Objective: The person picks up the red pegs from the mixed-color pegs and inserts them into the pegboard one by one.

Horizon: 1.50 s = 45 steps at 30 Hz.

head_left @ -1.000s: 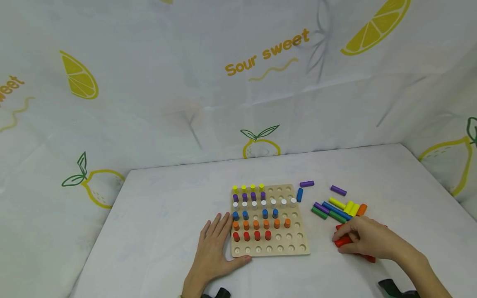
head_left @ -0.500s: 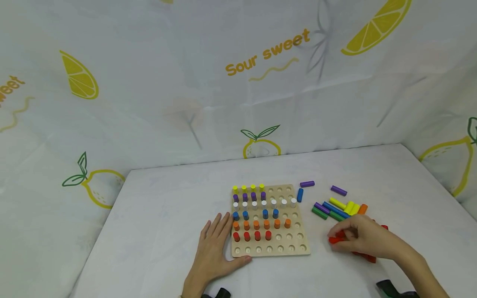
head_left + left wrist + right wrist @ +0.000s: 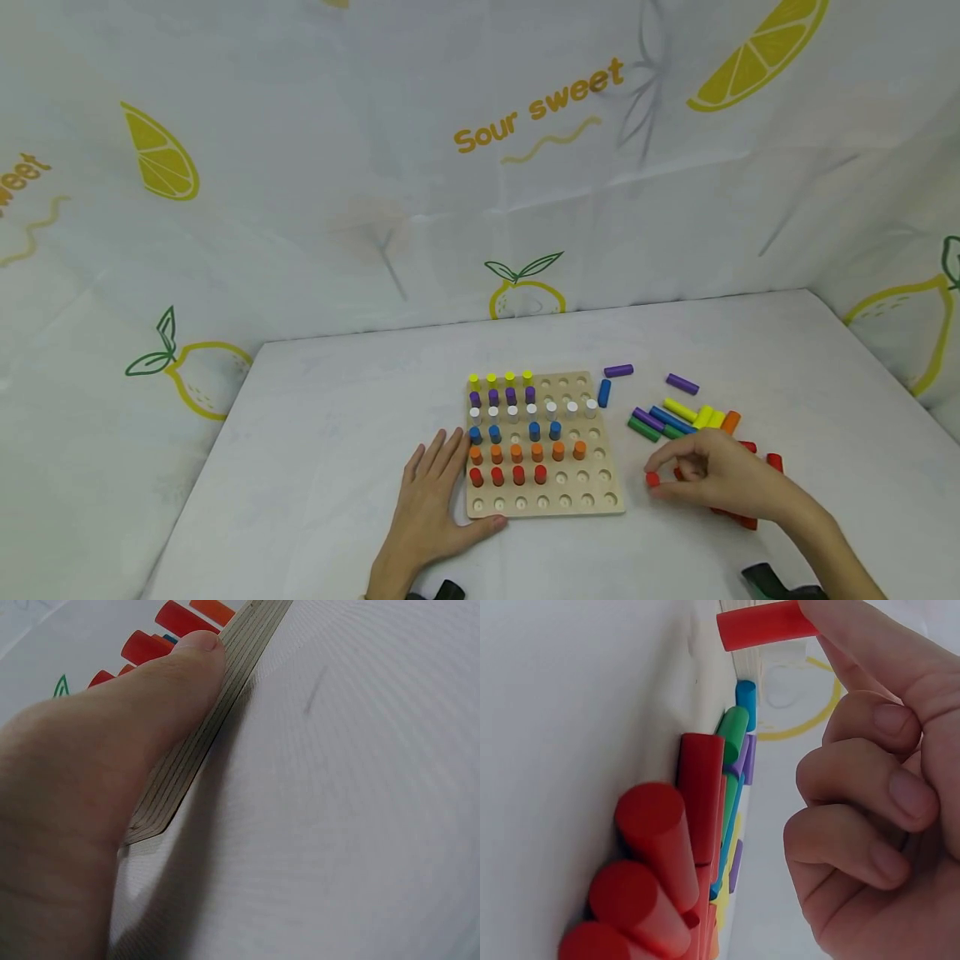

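Head view shows the left hand [image 3: 429, 504] around the near-left corner of the pegboard [image 3: 570, 490], presumably to steady it: thumb on the near edge, fingers straight, angled toward the left edge. Off the right edge, the right hand [image 3: 723, 477], near loose red pegs [image 3: 775, 462] on the table [image 3: 300, 467], pinches a red peg [image 3: 763, 627] by one end between thumb and index, leaving the other free; its remaining fingers curl inward.
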{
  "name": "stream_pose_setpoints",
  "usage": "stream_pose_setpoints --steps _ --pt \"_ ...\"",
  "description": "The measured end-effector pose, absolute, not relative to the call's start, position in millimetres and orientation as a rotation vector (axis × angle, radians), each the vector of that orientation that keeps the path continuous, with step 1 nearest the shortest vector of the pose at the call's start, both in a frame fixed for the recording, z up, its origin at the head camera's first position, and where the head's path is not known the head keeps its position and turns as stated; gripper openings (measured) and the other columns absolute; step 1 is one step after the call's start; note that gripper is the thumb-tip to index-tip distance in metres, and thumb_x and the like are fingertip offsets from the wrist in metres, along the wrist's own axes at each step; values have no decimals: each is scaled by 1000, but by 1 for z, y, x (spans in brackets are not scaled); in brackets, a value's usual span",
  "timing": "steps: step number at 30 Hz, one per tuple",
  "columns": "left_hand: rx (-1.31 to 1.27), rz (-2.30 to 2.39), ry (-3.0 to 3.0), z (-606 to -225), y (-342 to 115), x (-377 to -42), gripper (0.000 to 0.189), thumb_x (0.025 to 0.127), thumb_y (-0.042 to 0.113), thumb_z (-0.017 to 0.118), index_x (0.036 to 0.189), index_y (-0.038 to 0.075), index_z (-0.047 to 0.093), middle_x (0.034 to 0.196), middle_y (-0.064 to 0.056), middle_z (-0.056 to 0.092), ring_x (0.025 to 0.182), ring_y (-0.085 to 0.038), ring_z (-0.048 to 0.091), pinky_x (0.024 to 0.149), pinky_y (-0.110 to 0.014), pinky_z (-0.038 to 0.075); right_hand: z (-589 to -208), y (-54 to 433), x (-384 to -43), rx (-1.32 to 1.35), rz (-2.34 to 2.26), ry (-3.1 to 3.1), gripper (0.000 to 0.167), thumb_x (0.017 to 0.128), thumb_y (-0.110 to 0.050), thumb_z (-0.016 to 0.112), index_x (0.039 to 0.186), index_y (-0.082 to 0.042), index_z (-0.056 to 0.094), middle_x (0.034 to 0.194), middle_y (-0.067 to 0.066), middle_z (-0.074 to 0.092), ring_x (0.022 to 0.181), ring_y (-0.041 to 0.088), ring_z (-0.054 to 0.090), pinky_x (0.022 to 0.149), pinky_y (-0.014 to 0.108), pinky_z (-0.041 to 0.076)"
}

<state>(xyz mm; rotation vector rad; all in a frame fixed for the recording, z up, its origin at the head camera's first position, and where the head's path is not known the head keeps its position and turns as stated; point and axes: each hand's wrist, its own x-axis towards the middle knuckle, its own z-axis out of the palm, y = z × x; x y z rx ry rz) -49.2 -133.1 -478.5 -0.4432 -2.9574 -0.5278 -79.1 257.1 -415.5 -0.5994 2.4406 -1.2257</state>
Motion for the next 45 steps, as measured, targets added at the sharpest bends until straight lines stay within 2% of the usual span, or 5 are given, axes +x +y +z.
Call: stream_pose_setpoints --steps 9,16,23,36,45 --pt "-445 -527 -2957 -479 -133 -49 112 72 85 63 159 19 40 165 0 40 155 -27 33 125 -55 28 -412 241 -80 -569 -1317 2484 18 86 -18 82 100 -9 78 56 -1 32 47 1 33 43 22 27" --pt "-450 -529 -2954 -480 -133 -50 111 72 85 63 158 19 40 165 0 41 155 -28 34 124 -56 28 -409 221 -81 -483 -1401 2441 23 85 -23 84 101 -8 78 59 -7 36 50 5 38 45 24 32" --pt "-467 -525 -2921 -480 -133 -50 111 74 88 58 157 18 42 164 -1 43 154 -28 36 123 -55 29 -411 201 -83 -577 -1424 2473 17 84 -23 84 97 -12 79 58 -12 35 50 2 36 45 23 33" --pt "-445 -515 -2953 -480 -133 -50 111 72 85 63 158 19 41 164 0 42 155 -28 34 124 -56 29 -422 173 -84 -631 -1548 2371 20 86 -19 83 100 -6 80 53 3 38 50 0 36 44 20 31" --pt "-445 -516 -2958 -480 -134 -50 111 72 85 64 158 19 41 165 0 42 155 -28 34 124 -56 28 -426 163 -85 -584 -1536 2376 20 85 -20 83 100 -7 80 56 -7 42 53 -1 38 45 19 31"
